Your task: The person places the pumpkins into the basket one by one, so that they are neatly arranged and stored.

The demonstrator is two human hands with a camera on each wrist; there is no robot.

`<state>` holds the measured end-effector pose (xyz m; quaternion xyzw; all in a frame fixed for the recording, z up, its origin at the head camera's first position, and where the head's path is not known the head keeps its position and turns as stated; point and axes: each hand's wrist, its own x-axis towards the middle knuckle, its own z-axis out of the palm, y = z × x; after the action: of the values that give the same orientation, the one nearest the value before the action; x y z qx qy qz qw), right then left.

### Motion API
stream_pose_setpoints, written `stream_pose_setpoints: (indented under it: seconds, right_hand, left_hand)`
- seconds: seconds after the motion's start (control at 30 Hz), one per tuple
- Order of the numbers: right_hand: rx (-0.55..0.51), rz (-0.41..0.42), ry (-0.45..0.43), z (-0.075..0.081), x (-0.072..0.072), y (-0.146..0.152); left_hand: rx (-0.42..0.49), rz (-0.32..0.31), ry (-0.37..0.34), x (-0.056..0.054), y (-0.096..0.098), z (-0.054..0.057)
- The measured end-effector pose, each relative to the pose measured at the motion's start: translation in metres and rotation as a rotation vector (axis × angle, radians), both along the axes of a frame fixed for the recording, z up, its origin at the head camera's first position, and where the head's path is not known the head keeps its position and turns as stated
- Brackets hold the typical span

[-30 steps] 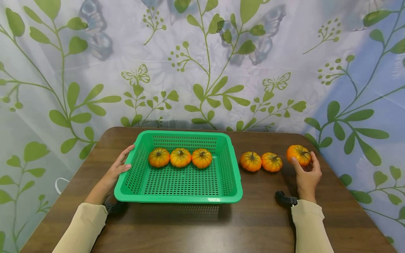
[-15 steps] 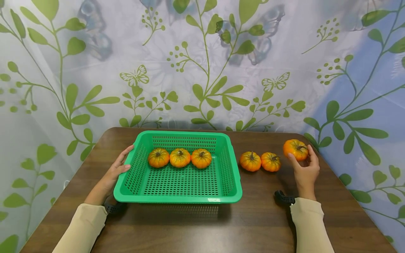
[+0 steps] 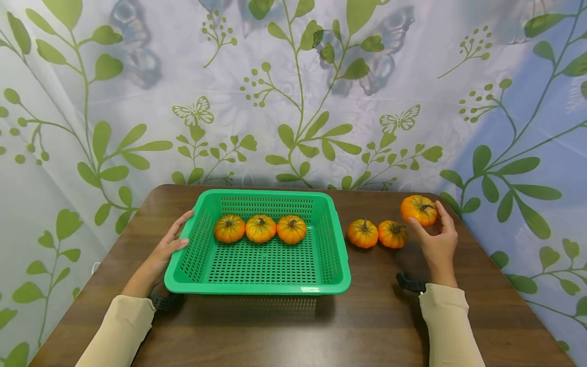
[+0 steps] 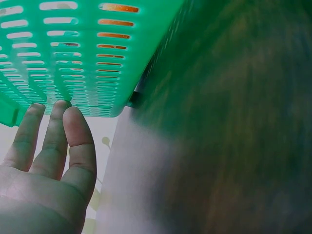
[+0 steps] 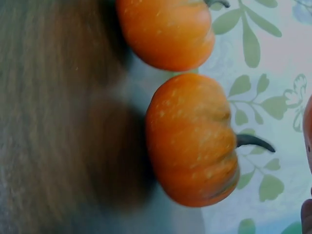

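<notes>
My right hand point(image 3: 437, 250) pinches a small orange pumpkin point(image 3: 419, 210) between thumb and fingers, raised above the table at the right. Just left of it, two more pumpkins stand side by side on the table, the nearer one point(image 3: 392, 234) and its neighbour point(image 3: 363, 233); both fill the right wrist view, the closer pumpkin point(image 5: 192, 141) with its dark stem sideways. A green slotted basket point(image 3: 270, 286) carries three pumpkins in a row, the middle pumpkin point(image 3: 261, 228) touching both others. My left hand point(image 3: 165, 250) rests on the basket's left side, its fingers point(image 4: 80, 131) extended against the wall.
The brown wooden table point(image 3: 257, 336) ends at a back edge close behind the basket. Beyond it hangs a pale curtain point(image 3: 257, 102) printed with green leaves and butterflies. Each wrist wears a black strap, such as the right strap point(image 3: 410, 283).
My right hand has lifted the pumpkin higher and carried it left, toward the two on the table. The left hand, the basket and the other pumpkins stay in place.
</notes>
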<state>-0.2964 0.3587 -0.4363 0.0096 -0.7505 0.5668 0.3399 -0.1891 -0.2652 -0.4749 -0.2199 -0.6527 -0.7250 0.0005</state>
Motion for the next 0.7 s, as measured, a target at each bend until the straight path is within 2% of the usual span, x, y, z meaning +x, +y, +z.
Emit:
stream_pose_setpoints:
  seconds: [0.47, 0.7]
  right_hand:
    - [0.085, 0.108, -0.033, 0.016, 0.004, -0.021]
    - [0.107, 0.194, -0.035, 0.023, 0.007, -0.035]
  left_hand:
    - [-0.033, 0.019, 0.039, -0.002, 0.001, 0.001]
    - [-0.03, 0.03, 0.023, -0.001, 0.001, 0.0]
